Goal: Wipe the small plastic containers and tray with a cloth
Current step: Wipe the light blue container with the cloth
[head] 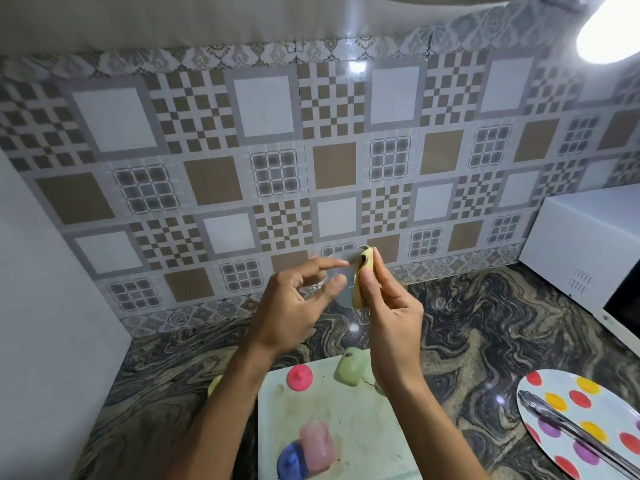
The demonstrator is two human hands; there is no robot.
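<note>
- Holding a small clear plastic container [337,284] up in front of the tiled wall, the left hand [294,306] pinches it between thumb and forefinger; its other fingers are loosely spread.
- Right hand [388,306] fingers are closed on a folded yellow cloth [363,275], pressed against the container's right edge; wiping of this piece appears to be in hand.
- Pale rectangular plastic tray [363,427] lies on the dark marbled worktop [467,334] below the hands. Brownish smears and specks show on its surface, so I judge it not yet wiped.
- On the tray: a pink round cap-like piece [299,376], a pale green container [353,367], a translucent pink container [317,445] and, touching it, a blue one [292,462]. Whether any is already wiped cannot be told.
- A yellowish item [214,384] shows just beside the tray's left edge, mostly hidden by the left forearm.
- Judgement: task is part-way at most; the tray and possibly several containers remain.
</note>
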